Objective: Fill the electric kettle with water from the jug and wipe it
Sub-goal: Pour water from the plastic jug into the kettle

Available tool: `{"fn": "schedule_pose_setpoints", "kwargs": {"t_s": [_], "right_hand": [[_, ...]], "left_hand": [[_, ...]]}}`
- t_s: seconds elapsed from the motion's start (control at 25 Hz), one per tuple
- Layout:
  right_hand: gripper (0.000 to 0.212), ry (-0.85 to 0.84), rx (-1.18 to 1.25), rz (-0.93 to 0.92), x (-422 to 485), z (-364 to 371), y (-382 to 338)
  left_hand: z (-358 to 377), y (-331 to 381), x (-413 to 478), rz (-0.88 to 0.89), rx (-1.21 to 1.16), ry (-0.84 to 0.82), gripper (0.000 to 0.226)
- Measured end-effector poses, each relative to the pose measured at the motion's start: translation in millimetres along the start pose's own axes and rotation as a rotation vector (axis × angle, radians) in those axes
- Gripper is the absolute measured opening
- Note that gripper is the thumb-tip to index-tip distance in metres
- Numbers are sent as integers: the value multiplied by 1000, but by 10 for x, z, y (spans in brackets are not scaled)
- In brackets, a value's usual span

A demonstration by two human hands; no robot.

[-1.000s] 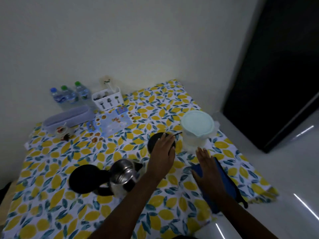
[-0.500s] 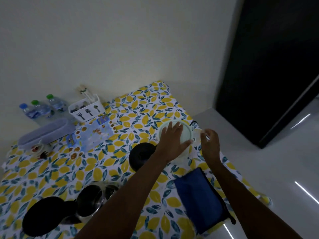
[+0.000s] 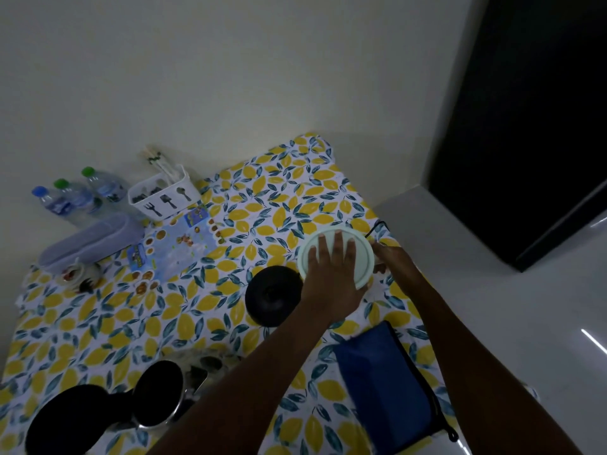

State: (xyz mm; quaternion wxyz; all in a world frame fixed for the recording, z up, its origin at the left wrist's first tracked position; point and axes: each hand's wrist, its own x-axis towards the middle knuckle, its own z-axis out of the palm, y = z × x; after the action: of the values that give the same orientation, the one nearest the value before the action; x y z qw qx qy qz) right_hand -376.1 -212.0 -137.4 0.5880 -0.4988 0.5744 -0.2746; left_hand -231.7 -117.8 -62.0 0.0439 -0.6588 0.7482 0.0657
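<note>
Left of the grip, the open kettle [image 3: 157,394] stands near the table's front edge. The left hand [image 3: 331,274] lies flat, fingers spread, on the jug [image 3: 363,254] lid. The right hand [image 3: 392,257] is at the jug's right side; its hold cannot be told.

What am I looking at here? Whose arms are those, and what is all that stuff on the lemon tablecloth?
A person wears a camera on their head, so you look down at their own arms. The left hand lies flat on the pale lid of the water jug. The right hand reaches in at the jug's side; its grip is hidden. Next to the jug sits the kettle's round black base. The shiny kettle stands open near the bottom, lid flipped back. A blue cloth waits for wiping. By the wall are three water bottles and a white cutlery holder.
</note>
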Motion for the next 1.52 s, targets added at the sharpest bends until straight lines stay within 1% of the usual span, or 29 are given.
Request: {"fn": "schedule_pose_setpoints", "kwargs": {"t_s": [0.08,0.24,0.4,0.48,0.6,0.68,0.8,0.96,1.08,1.2,1.32,1.44,1.52], "right_hand": [[54,11,83,19,-61,18,-20],[42,78,193,56,-287,136,-97],[44,109,233,24,-567,268,-235],[43,96,270,-14,-713,345,-352],[41,52,260,-73,-975,527,-606],[47,37,219,-86,-1136,667,-763],[54,62,101,-15,-1370,925,-982],[54,45,-46,26,-1659,1259,-1200],[51,-3,-77,-43,-1856,1431,-1265],[47,-47,-128,-107,-2026,1593,-1360],[48,-109,-216,-158,-2127,1745,-1476],[47,-165,-253,-212,-2174,1860,-1538],[46,-171,-298,-223,-2187,1936,-1595]], "left_hand": [[-17,-1,-6,10,-15,6,82],[-40,-105,-174,82,-26,30,80],[-198,-178,-464,85,-38,119,77],[-341,-192,-629,76,-19,169,75],[-509,-293,-990,22,-8,241,73],[-586,-369,-1227,-21,-42,252,77],[-691,-479,-1563,-84,-105,262,84],[-688,-645,-1988,-150,-194,315,99],[-641,-740,-2206,-194,-240,347,103],[-628,-797,-2385,-256,-296,414,102],[-610,-844,-2542,-324,-374,446,95],[-579,-886,-2610,-393,-380,507,87],[-576,-905,-2642,-409,-449,547,90]]}}
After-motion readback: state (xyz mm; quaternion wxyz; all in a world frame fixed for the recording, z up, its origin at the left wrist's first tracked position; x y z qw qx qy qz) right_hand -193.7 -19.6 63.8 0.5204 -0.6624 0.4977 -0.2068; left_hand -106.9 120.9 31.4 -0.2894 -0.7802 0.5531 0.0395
